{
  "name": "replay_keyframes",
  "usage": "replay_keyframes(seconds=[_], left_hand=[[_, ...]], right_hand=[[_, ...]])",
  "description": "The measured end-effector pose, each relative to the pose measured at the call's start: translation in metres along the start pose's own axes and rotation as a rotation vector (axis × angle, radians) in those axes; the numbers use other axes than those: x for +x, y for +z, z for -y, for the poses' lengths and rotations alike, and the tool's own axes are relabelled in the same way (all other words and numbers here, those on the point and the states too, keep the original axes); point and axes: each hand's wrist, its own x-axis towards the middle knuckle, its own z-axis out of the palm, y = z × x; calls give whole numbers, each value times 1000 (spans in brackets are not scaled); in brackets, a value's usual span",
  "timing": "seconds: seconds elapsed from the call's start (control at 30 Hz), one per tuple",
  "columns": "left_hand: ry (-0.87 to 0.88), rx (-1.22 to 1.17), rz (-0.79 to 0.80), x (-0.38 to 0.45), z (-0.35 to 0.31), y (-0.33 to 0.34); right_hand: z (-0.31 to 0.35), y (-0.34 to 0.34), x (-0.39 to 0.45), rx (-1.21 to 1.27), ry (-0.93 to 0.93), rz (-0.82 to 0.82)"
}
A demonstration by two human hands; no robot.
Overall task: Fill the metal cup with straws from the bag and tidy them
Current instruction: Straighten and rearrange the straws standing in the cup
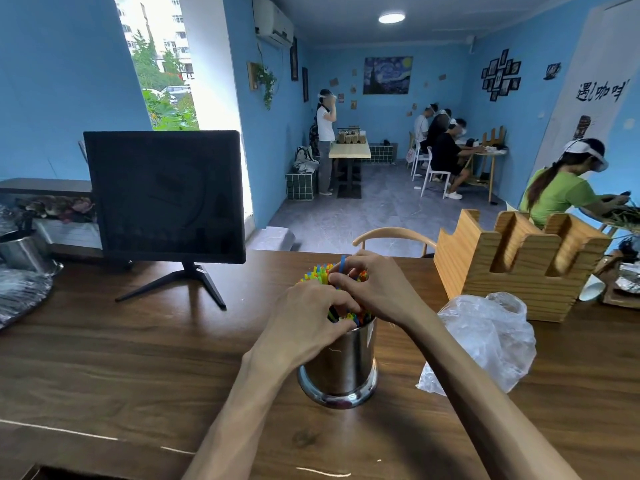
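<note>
While both hands work at the mouth of the metal cup, packed full of coloured straws, standing upright on the wooden bench near its front edge. Left hand curled over the near side of the bundle, fingers hooked round several straws just above the rim. Right hand close against it on the far side, fingertips pinching a few straws, one blue straw poking up between the fingers. Hands nearly touching each other, both clamped on the bundle.

Clear plastic bag slumped just right of the cup, crumpled and seemingly emptied, though contents hard to make out through the creases. Filling looks done or nearly so; tidying appears to be the step in hand.

Straws likely very light, thin-walled and springy: easy to kink if squeezed hard, slick enough to slide past one another and splay outward. Best gathered loosely round the whole bunch near the tops, then tapped level, rather than pinched singly. Cup smooth and shiny, probably slippery, fairly stable on its flared base yet liable to tip if the bundle is pulled sideways; a steadying grip on its wall would help.

Dark monitor on its stand to the left, slotted wooden holder to the right.
</note>
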Motion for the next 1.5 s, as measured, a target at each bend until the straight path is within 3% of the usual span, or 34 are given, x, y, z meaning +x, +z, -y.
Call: replay_keyframes(seconds=[0.63, 0.97, 1.3, 1.5], left_hand=[[18, -183, -144, -4, 11, -9], [80, -324, -432, 15, 17, -58], [54, -670, -637, 30, 40, -90], [-135, -911, -722, 39, 53, -72]], right_hand=[[4, 6, -6, 129, 19, -61], [9, 1, -13, 158, 30, -17], [14, -4, -16, 658, 117, -92], [20, -11, -17, 1074, 189, -268]])
